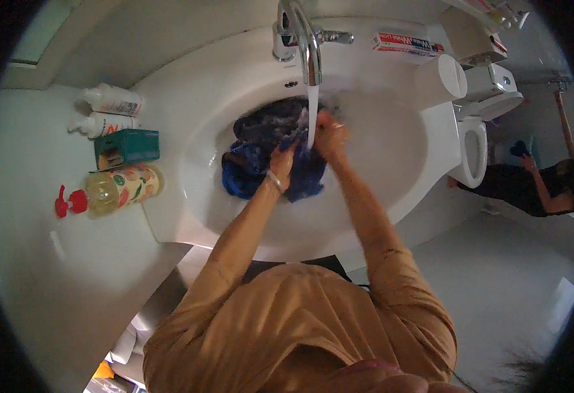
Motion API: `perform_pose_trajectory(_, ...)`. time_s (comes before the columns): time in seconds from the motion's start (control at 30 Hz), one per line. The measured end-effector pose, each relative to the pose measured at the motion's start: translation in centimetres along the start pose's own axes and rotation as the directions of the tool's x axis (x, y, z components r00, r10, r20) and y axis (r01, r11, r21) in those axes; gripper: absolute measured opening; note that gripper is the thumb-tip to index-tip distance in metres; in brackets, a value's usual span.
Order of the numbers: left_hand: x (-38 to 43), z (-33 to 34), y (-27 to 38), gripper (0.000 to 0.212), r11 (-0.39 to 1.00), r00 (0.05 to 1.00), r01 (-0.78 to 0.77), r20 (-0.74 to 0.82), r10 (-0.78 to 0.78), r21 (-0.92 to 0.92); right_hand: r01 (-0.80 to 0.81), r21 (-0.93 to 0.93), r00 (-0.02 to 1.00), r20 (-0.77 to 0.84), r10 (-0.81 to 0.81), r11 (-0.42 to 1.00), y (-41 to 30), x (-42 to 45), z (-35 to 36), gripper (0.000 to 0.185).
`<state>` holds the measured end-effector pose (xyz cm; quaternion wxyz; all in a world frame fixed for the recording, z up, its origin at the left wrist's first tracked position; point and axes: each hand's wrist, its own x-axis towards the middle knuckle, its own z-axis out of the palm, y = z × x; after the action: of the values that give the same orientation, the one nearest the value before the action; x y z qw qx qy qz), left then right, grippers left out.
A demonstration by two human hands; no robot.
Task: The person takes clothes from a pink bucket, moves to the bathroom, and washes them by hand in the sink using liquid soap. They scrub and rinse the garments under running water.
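Wet dark cloth (267,120) and bright blue cloth (243,172) lie bunched together in the white washbasin (390,172). Whether they are one garment or two I cannot tell. Water runs from the chrome faucet (310,59) in a steady stream (312,118) onto the fabric. My left hand (282,164), with a bracelet at the wrist, grips the blue cloth left of the stream. Just right of the water, my right hand (333,135) is closed at the edge of the bunched fabric, blurred by motion; its fingertips are partly hidden. Suds show on the dark part.
Left of the basin stand two white bottles (115,98), a green box (139,146) and a red-pump bottle (125,190). A toothpaste box (405,45) and a white cylindrical container (439,81) sit on the right rim. Beyond are a toilet (471,147) and another person (537,184) holding something dark.
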<state>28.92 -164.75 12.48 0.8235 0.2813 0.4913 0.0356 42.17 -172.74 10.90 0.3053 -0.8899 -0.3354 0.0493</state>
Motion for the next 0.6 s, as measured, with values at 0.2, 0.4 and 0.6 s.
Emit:
perform_pose_trajectory(0.2, -3.1, -3.3, 0.0, 0.046, 0.761, 0.798, -0.576, 0.405, 0.446, 0.297, -0.065, 0.123, 0.983, -0.161, 0.085, 0.99, 4.5, -3.6, -0.7, 0.037)
perform_pose_trajectory(0.4, 1.9, -3.3, 2.4, 0.055, 0.995, 0.913, 0.043, 0.407, -0.005, -0.084, -0.242, 0.473, 0.967, 0.193, 0.168, 0.847, -8.6, -9.3, -1.1, 0.051)
perform_pose_trajectory(0.6, -1.1, -2.8, 1.7, 0.037, 0.97, 0.96, -0.205, 0.221, 0.174, 0.13, 0.08, 0.019, 0.991, 0.106, -0.082, 0.997, -6.2, -6.7, -4.6, 0.049)
